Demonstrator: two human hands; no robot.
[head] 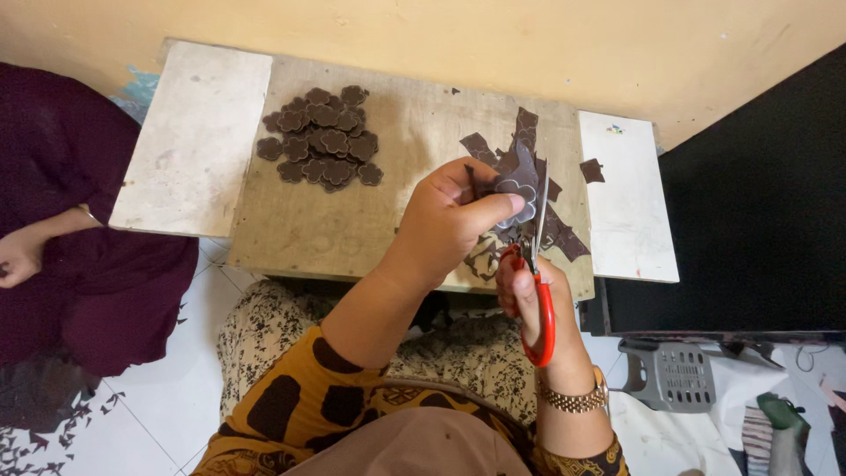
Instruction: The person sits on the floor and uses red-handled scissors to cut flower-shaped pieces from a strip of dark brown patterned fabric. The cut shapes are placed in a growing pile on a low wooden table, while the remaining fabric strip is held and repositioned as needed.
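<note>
My left hand (449, 220) pinches a dark brown piece of sheet material (518, 181) with a flower outline drawn on it, over the right part of a low wooden table (344, 229). In my right hand (529, 295) I grip red-handled scissors (539, 304), whose blades point up along the piece's right edge. A pile of several cut-out brown flower shapes (322, 139) lies on the table's left half, apart from both hands. Brown offcuts (564, 236) lie scattered under and around the piece.
Another person in a dark maroon garment (79, 264) sits at the left, one hand (18, 257) near the frame edge. White boards (189, 141) (627, 211) flank the table. A grey plastic stool (674, 377) and black panel (758, 203) stand to the right. Scraps litter the tiled floor (53, 436).
</note>
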